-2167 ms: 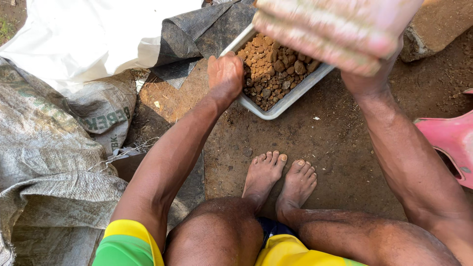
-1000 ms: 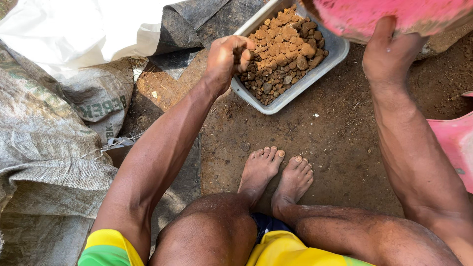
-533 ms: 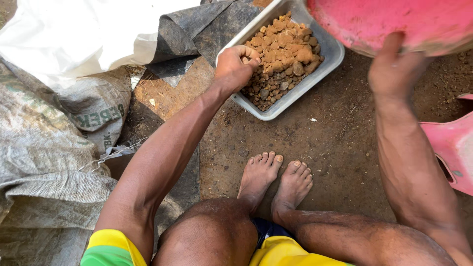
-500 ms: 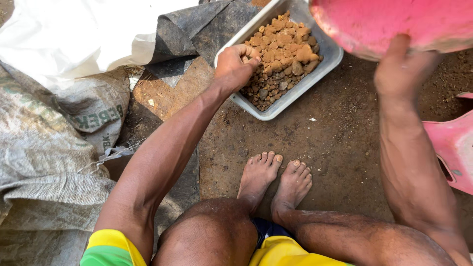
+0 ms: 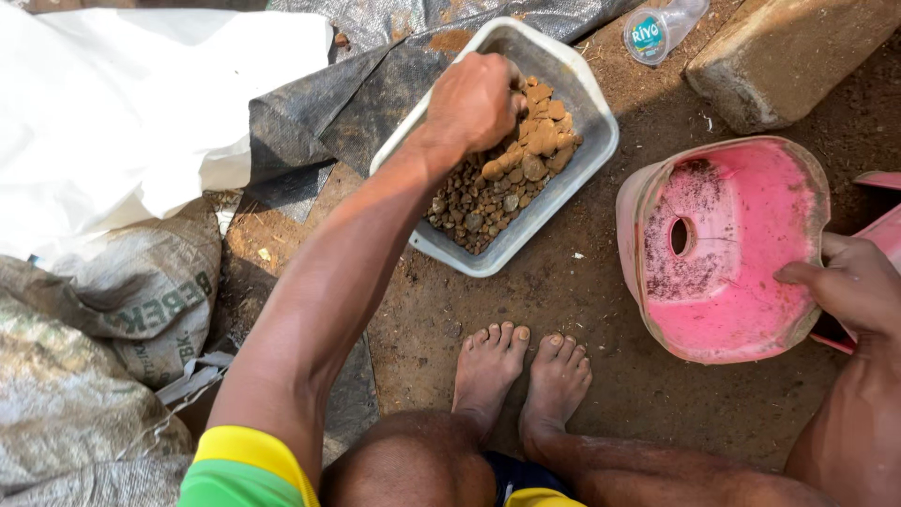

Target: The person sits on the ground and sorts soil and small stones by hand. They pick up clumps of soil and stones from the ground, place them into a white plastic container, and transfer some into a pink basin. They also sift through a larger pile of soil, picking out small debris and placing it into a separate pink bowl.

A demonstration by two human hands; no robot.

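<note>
The left hand (image 5: 474, 99) is curled shut down in the grey tray (image 5: 587, 155), on the brown lumps (image 5: 521, 160) and little stones. The right hand (image 5: 849, 286) grips the rim of the empty pink scoop (image 5: 727, 253), resting on the dirt ground (image 5: 601, 310) beside the tray.

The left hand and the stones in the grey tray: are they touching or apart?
Touching. The head view shows the left hand pressed down into the stones, fingers curled among the brown lumps inside the grey tray, with no gap visible.
</note>
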